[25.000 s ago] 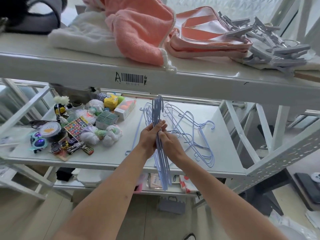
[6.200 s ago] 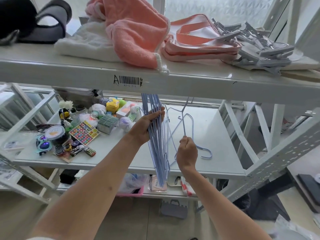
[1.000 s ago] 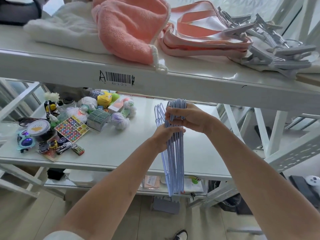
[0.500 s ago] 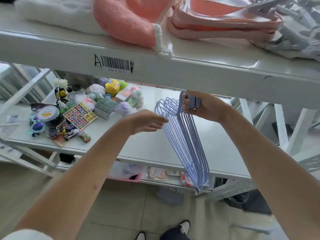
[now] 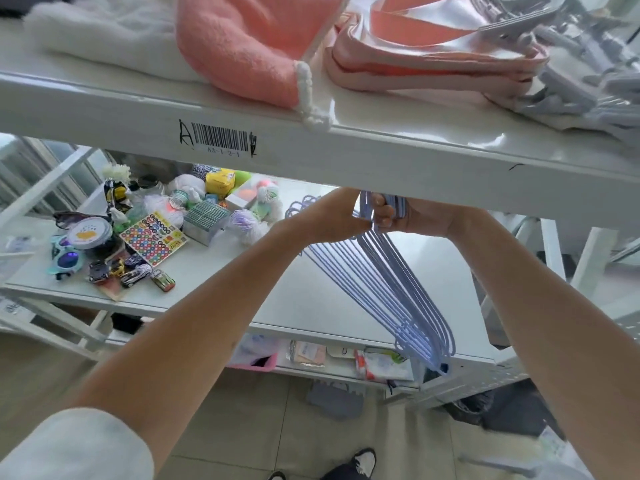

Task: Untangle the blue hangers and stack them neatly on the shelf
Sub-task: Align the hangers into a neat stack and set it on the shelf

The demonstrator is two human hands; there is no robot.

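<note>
The two forearms reached forward from the bottom of the view, a white sleeve (image 5: 79, 445) on the left one. Beyond them the blue hangers (image 5: 391, 282) hung as one gathered bundle, their lower ends dropping past the front edge of the middle shelf (image 5: 311, 306) and their necks held up just under the lip of the upper shelf (image 5: 381, 150). The right hand (image 5: 401, 216) gripped the bundle near the hooks, fingers curled round the wires; its grip was pinching the whole set together. The left hand (image 5: 332, 216) met the bundle at the same height, fingertips against the wires; whether it clasped them or only steadied them could not be told.

The untangling looked finished, since no loose hanger lay on the shelf, and the step in hand seemed to be squaring the bundle. The next move would call for tipping the set flat and laying it on the bare right part of the middle shelf, hooks aligned, clear of the toy cars (image 5: 131, 271), sticker sheet (image 5: 152, 237) and other small items farther left. On the upper shelf lay a pink towel (image 5: 242, 53) and grey clip hangers (image 5: 571, 74).
</note>
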